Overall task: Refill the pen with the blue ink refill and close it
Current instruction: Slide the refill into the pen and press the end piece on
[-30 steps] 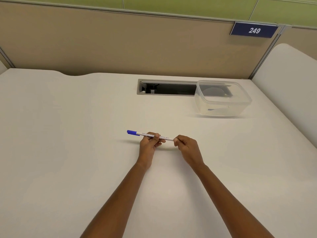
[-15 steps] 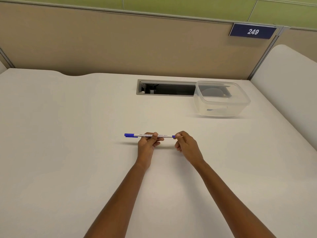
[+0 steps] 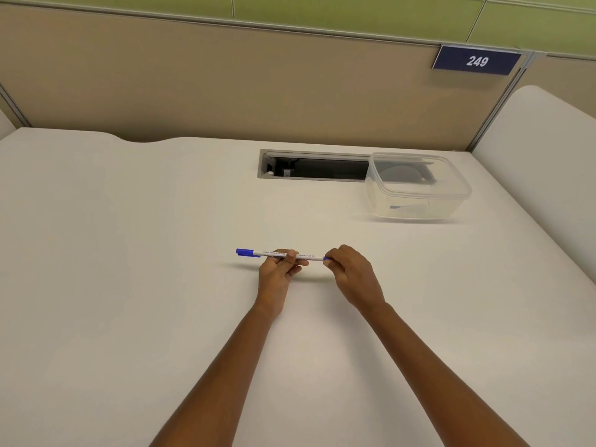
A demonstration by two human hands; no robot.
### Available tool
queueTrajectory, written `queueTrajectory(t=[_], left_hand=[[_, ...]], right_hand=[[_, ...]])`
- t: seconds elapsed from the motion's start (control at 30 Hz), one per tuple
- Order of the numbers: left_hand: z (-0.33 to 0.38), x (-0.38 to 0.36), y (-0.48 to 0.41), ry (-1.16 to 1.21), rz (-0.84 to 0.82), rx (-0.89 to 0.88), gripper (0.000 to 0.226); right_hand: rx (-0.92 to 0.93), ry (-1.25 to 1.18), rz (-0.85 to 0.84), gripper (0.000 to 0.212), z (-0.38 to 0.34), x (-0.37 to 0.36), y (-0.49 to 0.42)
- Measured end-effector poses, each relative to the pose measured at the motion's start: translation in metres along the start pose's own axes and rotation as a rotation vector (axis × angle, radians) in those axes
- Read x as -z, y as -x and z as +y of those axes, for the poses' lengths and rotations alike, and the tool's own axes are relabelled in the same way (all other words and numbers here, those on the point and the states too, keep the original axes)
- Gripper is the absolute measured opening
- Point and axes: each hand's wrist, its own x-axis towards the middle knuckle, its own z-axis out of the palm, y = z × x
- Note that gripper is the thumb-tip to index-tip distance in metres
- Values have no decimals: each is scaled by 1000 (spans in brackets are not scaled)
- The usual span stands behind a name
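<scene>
A white pen (image 3: 274,253) with a blue cap at its left end is held level just above the white desk (image 3: 129,285), near the middle. My left hand (image 3: 279,275) grips the pen's barrel from below with thumb and fingers. My right hand (image 3: 350,272) pinches the pen's right end, where a small blue piece shows at the fingertips. Whether that piece is an end plug or the refill I cannot tell.
A clear plastic container (image 3: 416,188) stands at the back right, with a small blue item inside. Behind it is an open cable slot (image 3: 309,167) in the desk. A tan partition with a "249" sign (image 3: 476,61) closes the back.
The pen has tipped from slanted to nearly level and shifted slightly left. Both hands have kept their grip on it.
</scene>
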Motion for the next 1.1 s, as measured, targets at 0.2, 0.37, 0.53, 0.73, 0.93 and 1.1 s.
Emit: queueTrajectory(t=[0.2,0.37,0.53,0.73,0.93,1.1], left_hand=[[0,0,0,3,16,-4,18],[1,-1,-1,-57,-1,-7,17],[0,-2,-1,-43,18,-12,16],[0,-2,0,-66,2,-12,15],[-2,-1,0,-87,-11,-18,16],[-1,0,-2,-64,-36,-20,18]], right_hand=[[-240,-282,-105,22,-8,4,-11],[-531,-486,-368,31,-13,21,-23],[-428,-417,-322,21,-13,22,-15],[-61,95,-87,15,-4,10,-1],[219,345,41,4,-2,11,7],[13,178,-57,19,3,7,1]])
